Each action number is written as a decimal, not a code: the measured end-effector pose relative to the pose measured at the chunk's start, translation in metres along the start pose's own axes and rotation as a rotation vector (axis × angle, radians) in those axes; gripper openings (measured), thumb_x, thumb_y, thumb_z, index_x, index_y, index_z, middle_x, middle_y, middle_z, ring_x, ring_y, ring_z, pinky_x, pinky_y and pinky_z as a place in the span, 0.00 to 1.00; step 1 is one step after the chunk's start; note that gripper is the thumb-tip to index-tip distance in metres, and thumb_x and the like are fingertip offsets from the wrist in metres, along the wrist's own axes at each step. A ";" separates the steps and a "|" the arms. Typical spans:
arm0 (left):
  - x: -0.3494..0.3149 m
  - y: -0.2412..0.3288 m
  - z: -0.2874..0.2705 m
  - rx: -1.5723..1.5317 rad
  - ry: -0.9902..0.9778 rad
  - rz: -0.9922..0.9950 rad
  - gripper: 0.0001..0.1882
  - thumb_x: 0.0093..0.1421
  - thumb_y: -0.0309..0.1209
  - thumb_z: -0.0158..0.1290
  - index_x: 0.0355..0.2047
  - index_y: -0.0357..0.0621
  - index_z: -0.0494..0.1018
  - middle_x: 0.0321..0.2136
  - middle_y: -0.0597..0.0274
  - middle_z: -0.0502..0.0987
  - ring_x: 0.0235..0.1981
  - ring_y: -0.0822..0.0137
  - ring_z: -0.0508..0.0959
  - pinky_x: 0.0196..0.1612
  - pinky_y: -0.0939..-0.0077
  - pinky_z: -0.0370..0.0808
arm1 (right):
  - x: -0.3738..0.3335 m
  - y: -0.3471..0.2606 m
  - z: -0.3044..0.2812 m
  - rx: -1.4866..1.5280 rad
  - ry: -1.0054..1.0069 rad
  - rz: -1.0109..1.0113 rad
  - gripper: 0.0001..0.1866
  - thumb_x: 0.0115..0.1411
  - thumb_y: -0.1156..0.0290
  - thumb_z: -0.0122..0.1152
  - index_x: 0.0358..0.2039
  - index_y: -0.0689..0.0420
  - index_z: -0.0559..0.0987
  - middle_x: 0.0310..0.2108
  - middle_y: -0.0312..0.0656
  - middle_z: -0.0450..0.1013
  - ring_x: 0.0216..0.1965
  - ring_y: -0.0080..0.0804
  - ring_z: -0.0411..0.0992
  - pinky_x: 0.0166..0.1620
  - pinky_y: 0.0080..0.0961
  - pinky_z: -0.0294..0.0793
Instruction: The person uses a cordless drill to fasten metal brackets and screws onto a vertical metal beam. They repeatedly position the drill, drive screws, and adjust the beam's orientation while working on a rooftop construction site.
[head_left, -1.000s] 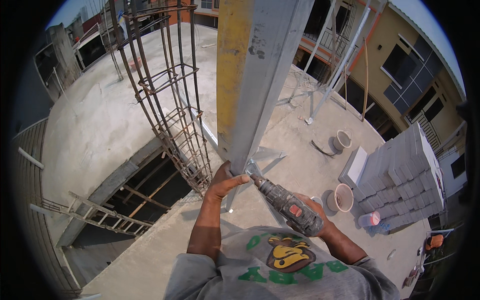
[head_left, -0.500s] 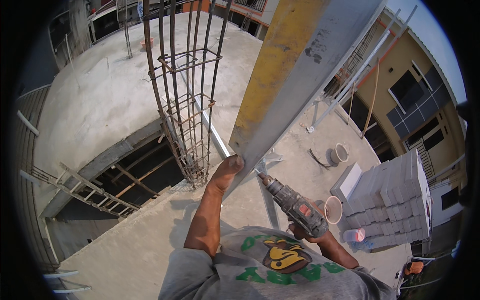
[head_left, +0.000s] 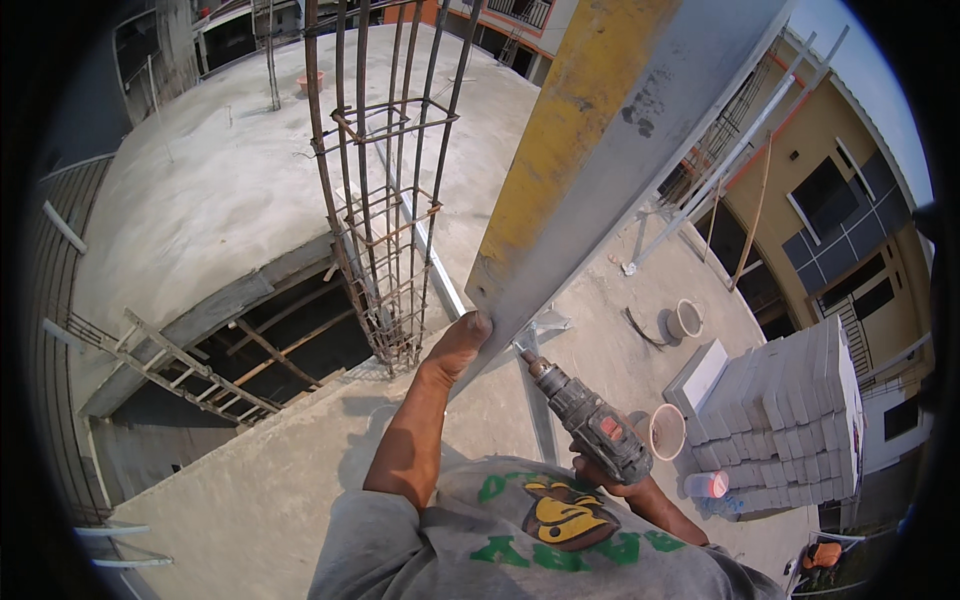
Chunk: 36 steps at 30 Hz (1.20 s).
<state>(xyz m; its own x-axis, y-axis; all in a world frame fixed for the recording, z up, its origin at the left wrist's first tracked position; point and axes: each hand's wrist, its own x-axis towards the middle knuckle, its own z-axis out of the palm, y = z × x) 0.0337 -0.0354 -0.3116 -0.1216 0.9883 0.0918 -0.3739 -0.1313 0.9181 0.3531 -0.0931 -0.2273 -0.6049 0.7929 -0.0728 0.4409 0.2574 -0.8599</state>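
My left hand (head_left: 462,342) is wrapped round the lower part of a long grey metal beam (head_left: 600,170), thumb side showing and the other fingers hidden behind it. The beam leans up and away to the right, with a worn yellow strip (head_left: 555,140) along its left side. My right hand (head_left: 600,472) grips a dusty black-and-grey power drill (head_left: 592,418) by its handle, mostly hidden beneath the drill body. The bit points up and left at the beam's lower right edge; whether it touches, I cannot tell.
Left of the beam rises a rusty rebar cage (head_left: 385,200), beside a floor opening with a wooden ladder (head_left: 185,370). At right stand a stack of grey blocks (head_left: 775,410), a bucket (head_left: 685,318), a round tub (head_left: 667,432) and a pink-lidded container (head_left: 708,485).
The view has shifted slightly, so the surroundings sit a little further right. My left hand keeps its hold on the beam, and the drill stays near the same spot.
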 end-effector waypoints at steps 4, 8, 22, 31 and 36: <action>0.001 0.013 0.003 0.024 -0.068 -0.022 0.48 0.54 0.73 0.49 0.46 0.33 0.73 0.40 0.65 0.74 0.43 0.73 0.68 0.49 0.74 0.67 | 0.000 -0.003 0.003 0.126 -0.025 -0.044 0.22 0.56 0.75 0.67 0.51 0.57 0.74 0.40 0.37 0.76 0.43 0.27 0.75 0.46 0.28 0.75; 0.004 0.029 -0.003 0.028 -0.178 -0.097 0.54 0.48 0.74 0.54 0.55 0.32 0.69 0.46 0.63 0.74 0.46 0.72 0.69 0.52 0.74 0.66 | -0.004 -0.019 0.005 0.143 0.045 0.067 0.15 0.55 0.74 0.69 0.43 0.57 0.78 0.34 0.36 0.77 0.35 0.24 0.75 0.38 0.25 0.75; 0.016 0.020 0.000 -0.355 -0.330 -0.033 0.48 0.50 0.61 0.65 0.56 0.30 0.69 0.52 0.52 0.74 0.54 0.64 0.72 0.57 0.71 0.67 | -0.007 -0.059 0.018 0.249 0.131 0.329 0.33 0.51 0.70 0.70 0.57 0.60 0.69 0.49 0.44 0.73 0.46 0.35 0.74 0.51 0.35 0.74; 0.015 0.009 0.013 0.116 -0.117 0.227 0.55 0.43 0.83 0.44 0.42 0.38 0.80 0.34 0.49 0.82 0.40 0.52 0.83 0.43 0.62 0.78 | -0.005 -0.067 0.047 0.453 0.288 0.224 0.36 0.47 0.72 0.73 0.57 0.61 0.68 0.45 0.47 0.75 0.41 0.37 0.77 0.45 0.34 0.78; 0.016 0.013 0.011 0.169 -0.170 0.122 0.56 0.41 0.83 0.46 0.43 0.39 0.79 0.36 0.51 0.83 0.42 0.53 0.82 0.44 0.63 0.77 | -0.003 -0.071 0.055 0.513 0.326 0.238 0.38 0.44 0.68 0.73 0.57 0.60 0.68 0.45 0.49 0.74 0.40 0.39 0.77 0.44 0.35 0.78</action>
<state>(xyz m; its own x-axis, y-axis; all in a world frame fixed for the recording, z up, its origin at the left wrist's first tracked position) 0.0369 -0.0206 -0.2936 0.0048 0.9666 0.2564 -0.2054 -0.2500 0.9462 0.2875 -0.1442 -0.1941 -0.2620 0.9434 -0.2032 0.1166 -0.1781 -0.9771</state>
